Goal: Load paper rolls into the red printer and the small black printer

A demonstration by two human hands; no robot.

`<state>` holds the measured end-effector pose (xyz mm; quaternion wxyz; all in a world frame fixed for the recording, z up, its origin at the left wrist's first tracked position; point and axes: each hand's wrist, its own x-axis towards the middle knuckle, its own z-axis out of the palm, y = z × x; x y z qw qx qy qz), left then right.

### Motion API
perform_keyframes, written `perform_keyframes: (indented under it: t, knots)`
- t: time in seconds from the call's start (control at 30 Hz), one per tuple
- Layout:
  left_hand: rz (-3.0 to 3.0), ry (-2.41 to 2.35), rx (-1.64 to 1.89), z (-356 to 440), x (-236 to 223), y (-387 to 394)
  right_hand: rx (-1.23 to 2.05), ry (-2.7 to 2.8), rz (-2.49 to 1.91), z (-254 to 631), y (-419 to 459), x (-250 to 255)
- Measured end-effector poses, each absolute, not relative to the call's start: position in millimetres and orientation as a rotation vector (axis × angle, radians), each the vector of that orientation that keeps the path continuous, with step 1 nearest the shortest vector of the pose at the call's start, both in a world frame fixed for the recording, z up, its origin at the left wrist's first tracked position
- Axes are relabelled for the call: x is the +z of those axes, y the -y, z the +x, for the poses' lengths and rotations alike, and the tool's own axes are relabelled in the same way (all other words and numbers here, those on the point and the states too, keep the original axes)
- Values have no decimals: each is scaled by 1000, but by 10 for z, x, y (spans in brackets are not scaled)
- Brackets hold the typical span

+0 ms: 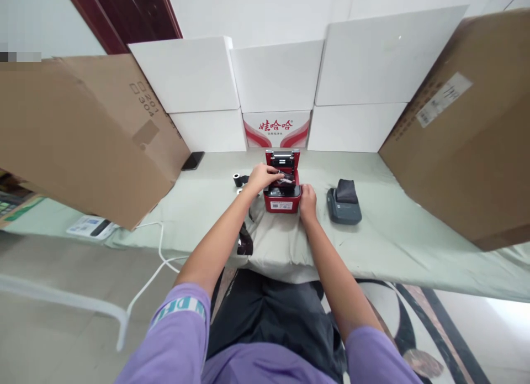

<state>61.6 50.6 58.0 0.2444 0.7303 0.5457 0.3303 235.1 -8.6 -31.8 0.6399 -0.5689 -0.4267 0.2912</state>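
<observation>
A small red and black label printer (pixel 281 205) stands on the cloth in front of me, its lid (pixel 282 159) raised, with a dark roller inside. My left hand (pixel 264 177) reaches over the opening from the left, fingers closed at a dark, shiny piece I cannot make out. Against the printer's right side rests my right hand (pixel 307 200), fingers curled and gripping it. Left of the printer lies a small black ribbon roll (pixel 238 179). A dark ribbon-like strip (pixel 245 241) hangs near the table's front edge, below my left forearm.
A dark grey device (pixel 344 204) with a black flap lies to the right. A phone (pixel 192 161) is at the back left. White boxes (pixel 277 74) and brown cartons (pixel 83 135) wall in the green-clothed table (pixel 389 229). A white cable (pixel 161 246) hangs at the left edge.
</observation>
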Motion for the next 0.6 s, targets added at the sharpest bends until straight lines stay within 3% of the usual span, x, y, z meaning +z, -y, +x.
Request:
perform_keyframes:
  t: [0.3, 0.6]
  knots:
    - [2243, -1720, 439, 593, 631, -555, 692, 958, -1310, 2348, 76, -326]
    - [2333, -1315, 521, 437, 800, -117, 916, 836, -1146, 2679, -78, -127]
